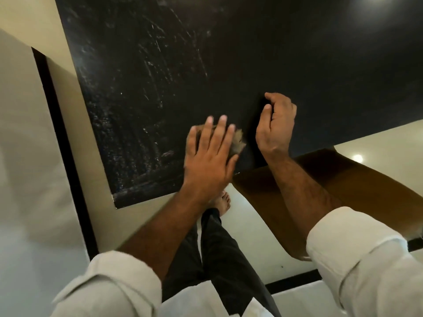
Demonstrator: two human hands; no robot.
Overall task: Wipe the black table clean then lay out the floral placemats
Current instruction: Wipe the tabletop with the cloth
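The worktop (251,53) fills the upper view, and your wiping looks only partly done. Pale streaks (142,88) cover it from 9 to 11 o'clock, down to the near left corner (115,202). The surface from 12 to 3 o'clock reads darker and more even, though glare makes that hard to judge. No placemats are in view, so I judge that the whole laying-out step is left.

The cloth (239,143), tan and frayed, lies on the worktop at about 6 o'clock, just inside the near edge. Your left hand (208,154) presses it flat with straight, spread fingers, and only a tuft shows at the hand's 3 o'clock side. Your right hand (274,124) is just beside it at 3 o'clock, fingers curled against the surface. A dark patch lies under it, and I cannot tell whether it pinches anything.

The near edge runs just behind both wrists, so a pull toward 6 o'clock would take the cloth off the worktop. The left edge lies at 9 o'clock beyond the streaks. You have open surface toward 12 and 2 o'clock. Below the edge, a brown chair (320,191) sits under your right forearm at 4 o'clock. Your foot (223,201) stands on the floor (160,213) near the corner.
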